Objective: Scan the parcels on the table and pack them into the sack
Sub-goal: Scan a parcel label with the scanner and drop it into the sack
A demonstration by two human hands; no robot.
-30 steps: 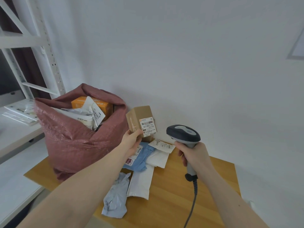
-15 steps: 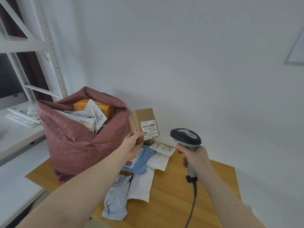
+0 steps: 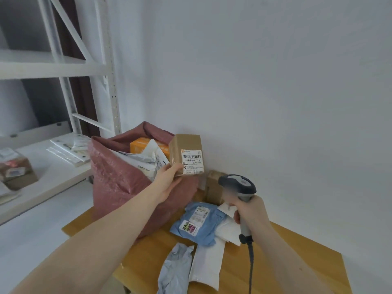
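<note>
At the left rear of the wooden table [image 3: 275, 270], the red woven sack [image 3: 114, 183] stands open and already holds several items, among them an orange box [image 3: 141, 145] and white mailers. The small cardboard parcel [image 3: 186, 153] is held just above the sack's right rim, label facing the camera.

Step in hand, as judged: the parcel is at the transfer stage, between scanning and packing. The next move calls for carrying it a little further left over the sack mouth and letting go, with room found beside the orange box. Whether the scan has registered cannot be told.

Remaining on the table: a white mailer [image 3: 206, 266], a blue mailer [image 3: 199, 225], a grey mailer [image 3: 176, 270], another white mailer [image 3: 228, 230] partly under the right hand, and a brown box [image 3: 214, 186] against the wall. These are still to be scanned.

The left hand [image 3: 169, 177] grips the cardboard parcel at its lower left corner, thumb on the labelled face. The right hand [image 3: 249, 211] is wrapped around the handle of the barcode scanner [image 3: 238, 184], whose head points toward the parcel.

Legible writing: the parcel label carries a barcode and the code "507-P802 T70", with "P802" repeated smaller below. The blue mailer bears a white shipping label and a sticker with coloured characters, too small to read.
</note>
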